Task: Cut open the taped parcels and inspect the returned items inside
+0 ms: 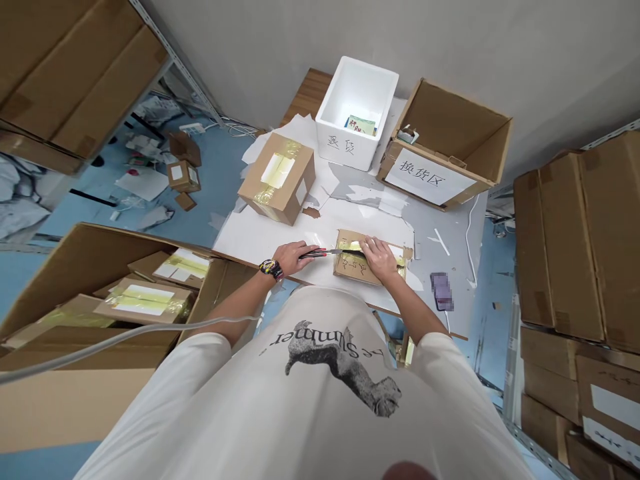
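Note:
A small cardboard box (350,268) with yellow tape and handwriting lies flat on the white-covered table (260,241). My left hand (291,258) is wrapped round a red and black cutter (316,253), whose blade reaches the box's left part. On the box's top rests my right hand (379,257), fingers spread near a dark gap along the tape. What is inside the box cannot be seen.
Behind stand a taped carton (265,165), a white foam box (327,139) and an open carton (433,179). A phone (442,291) lies right. At left is a large carton of parcels (100,381); stacked cartons (560,247) stand far right.

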`<state>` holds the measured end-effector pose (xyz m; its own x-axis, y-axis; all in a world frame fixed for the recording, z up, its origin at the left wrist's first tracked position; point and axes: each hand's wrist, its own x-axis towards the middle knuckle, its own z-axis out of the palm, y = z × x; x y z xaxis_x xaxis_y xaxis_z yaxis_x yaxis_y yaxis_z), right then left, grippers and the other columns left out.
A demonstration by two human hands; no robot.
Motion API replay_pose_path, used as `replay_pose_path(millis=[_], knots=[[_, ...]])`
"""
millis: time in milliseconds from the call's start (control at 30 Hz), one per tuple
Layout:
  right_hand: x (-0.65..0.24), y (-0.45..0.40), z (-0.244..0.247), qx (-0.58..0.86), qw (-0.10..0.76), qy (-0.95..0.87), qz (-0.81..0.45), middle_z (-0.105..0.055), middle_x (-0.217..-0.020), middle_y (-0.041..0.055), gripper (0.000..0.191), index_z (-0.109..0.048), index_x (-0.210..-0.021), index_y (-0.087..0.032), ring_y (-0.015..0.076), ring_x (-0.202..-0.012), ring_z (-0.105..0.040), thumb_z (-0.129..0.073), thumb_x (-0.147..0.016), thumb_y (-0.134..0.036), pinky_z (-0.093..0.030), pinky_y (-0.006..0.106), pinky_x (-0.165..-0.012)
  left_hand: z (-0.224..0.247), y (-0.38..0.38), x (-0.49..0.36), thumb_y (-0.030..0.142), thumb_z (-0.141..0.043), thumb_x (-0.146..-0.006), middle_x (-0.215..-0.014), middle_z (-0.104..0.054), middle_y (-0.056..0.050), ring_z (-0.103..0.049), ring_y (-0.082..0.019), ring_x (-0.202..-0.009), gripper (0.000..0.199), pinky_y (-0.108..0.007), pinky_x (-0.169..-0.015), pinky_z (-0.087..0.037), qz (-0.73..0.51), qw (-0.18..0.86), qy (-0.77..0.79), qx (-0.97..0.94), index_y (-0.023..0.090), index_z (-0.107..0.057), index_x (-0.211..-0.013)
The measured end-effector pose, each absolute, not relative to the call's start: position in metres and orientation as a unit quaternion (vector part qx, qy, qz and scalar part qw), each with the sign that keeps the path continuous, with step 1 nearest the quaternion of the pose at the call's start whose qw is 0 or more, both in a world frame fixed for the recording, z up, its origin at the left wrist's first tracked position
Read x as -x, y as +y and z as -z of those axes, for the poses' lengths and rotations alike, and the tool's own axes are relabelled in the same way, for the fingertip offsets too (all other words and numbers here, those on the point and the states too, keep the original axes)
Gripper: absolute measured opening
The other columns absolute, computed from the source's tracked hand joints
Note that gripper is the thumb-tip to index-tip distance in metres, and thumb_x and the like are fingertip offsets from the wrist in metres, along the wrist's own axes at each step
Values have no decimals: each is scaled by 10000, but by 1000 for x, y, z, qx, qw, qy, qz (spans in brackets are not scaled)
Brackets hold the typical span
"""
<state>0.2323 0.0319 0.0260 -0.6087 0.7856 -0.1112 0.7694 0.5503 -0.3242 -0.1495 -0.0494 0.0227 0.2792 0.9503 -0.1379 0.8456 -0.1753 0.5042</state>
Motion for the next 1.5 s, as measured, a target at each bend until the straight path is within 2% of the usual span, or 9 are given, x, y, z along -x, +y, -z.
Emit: replay_pose_path(millis=[167,300,467,833,1000,1100,1267,1367,1500], knots=[[-230,35,-32,447,33,-877,-174,-626,-1755,205,598,-638,-1718,-194,408,-1644,-540,-494,-1138,-191,-382,647,-1384,-23,-43,135,614,-547,-1144,-1197,-795,-122,-745,-316,-1119,584,-377,-807,-517,-102,245,594,-759,335,-772,-1606],[-215,29,-42,421,11,-895,-146,-587,-1771,248,593,-615,-1729,-162,447,-1624,-525,-510,-1150,-230,-376,681,-1371,-22,-39,130,611,-556,-1144,-1181,-790,-115,-743,-305,-1118,580,-370,-814,-526,-109,253,589,-760,337,-767,-1610],[-184,14,-36,443,24,-883,-154,-575,-1797,215,706,-542,-1791,-216,476,-1685,-456,-567,-1086,-184,-284,759,-1397,-16,-45,133,626,-550,-1151,-1149,-777,-117,-747,-304,-1116,577,-372,-859,-546,-126,267,580,-759,343,-771,-1602],[-178,19,-14,470,54,-862,-180,-605,-1791,153,646,-607,-1759,-257,420,-1686,-509,-452,-1134,-200,-371,692,-1390,-9,-46,141,648,-494,-1173,-1190,-786,-123,-743,-309,-1143,609,-373,-899,-547,-123,264,590,-753,330,-759,-1620],[-180,23,-14,465,46,-863,-191,-593,-1802,160,623,-629,-1744,-217,403,-1685,-518,-415,-1160,-232,-381,639,-1396,-10,-35,130,623,-508,-1176,-1209,-783,-129,-737,-313,-1125,593,-387,-906,-542,-117,255,577,-767,328,-753,-1628],[-181,21,-10,445,58,-880,-159,-647,-1755,153,612,-680,-1697,-205,383,-1635,-575,-369,-1170,-206,-431,596,-1355,-12,-27,142,611,-505,-1177,-1200,-784,-129,-733,-304,-1069,587,-397,-910,-535,-107,240,545,-796,326,-758,-1623],[-184,21,9,418,133,-896,-76,-785,-1580,164,540,-804,-1538,-182,357,-1487,-712,-401,-1179,-164,-535,505,-1225,-9,-16,160,624,-467,-1185,-1168,-789,-129,-722,-294,-1000,614,-406,-884,-521,-106,207,517,-824,298,-757,-1616],[-187,25,16,410,165,-895,-63,-814,-1526,171,528,-809,-1541,-182,356,-1442,-748,-409,-1195,-189,-556,494,-1193,-8,-1,160,622,-480,-1177,-1169,-793,-134,-711,-302,-985,604,-417,-868,-506,-95,199,500,-838,304,-770,-1602],[-190,27,14,387,166,-903,-85,-804,-1543,173,535,-798,-1561,-189,353,-1434,-753,-397,-1209,-226,-557,501,-1201,-9,14,170,636,-516,-1159,-1141,-793,-136,-699,-311,-989,584,-418,-878,-488,-83,211,460,-859,326,-800,-1564]])
